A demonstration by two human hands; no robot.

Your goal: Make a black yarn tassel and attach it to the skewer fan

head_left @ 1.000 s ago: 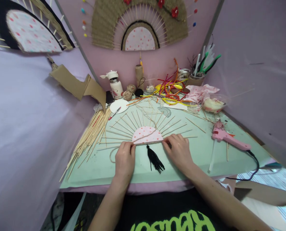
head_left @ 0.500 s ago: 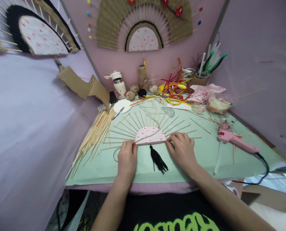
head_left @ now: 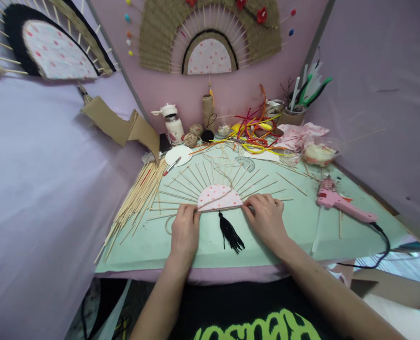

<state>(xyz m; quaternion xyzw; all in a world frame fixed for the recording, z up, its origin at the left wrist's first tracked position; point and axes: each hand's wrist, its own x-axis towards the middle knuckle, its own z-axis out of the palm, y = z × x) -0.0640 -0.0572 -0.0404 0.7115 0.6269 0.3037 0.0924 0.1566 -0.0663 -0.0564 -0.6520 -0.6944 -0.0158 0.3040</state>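
A small fan (head_left: pixel 215 194) lies on the table, its half-round base covered in pink dotted cloth and thin wooden sticks spreading from it. My left hand (head_left: pixel 185 231) pinches the base's left corner. At the right corner, my right hand (head_left: pixel 265 218) grips with closed fingertips. A black tassel (head_left: pixel 230 232) hangs from the middle of the straight lower edge and rests on the table between my hands. A thin twine (head_left: pixel 213 200) runs slantwise over the cloth; a loop of it shows beside my left hand.
Loose wooden sticks (head_left: pixel 135 200) are piled at the left. A pink glue gun (head_left: pixel 344 204) with a black cord lies at the right. Along the back stand a white bottle (head_left: pixel 174 127), twine balls (head_left: pixel 190 139) and tangled coloured pipe cleaners (head_left: pixel 254 127). A clear protractor (head_left: pixel 246 164) lies behind the fan.
The whole view has shifted slightly. Both hands stay at the corners of the fan's base, and the fan, tassel and twine keep their places.
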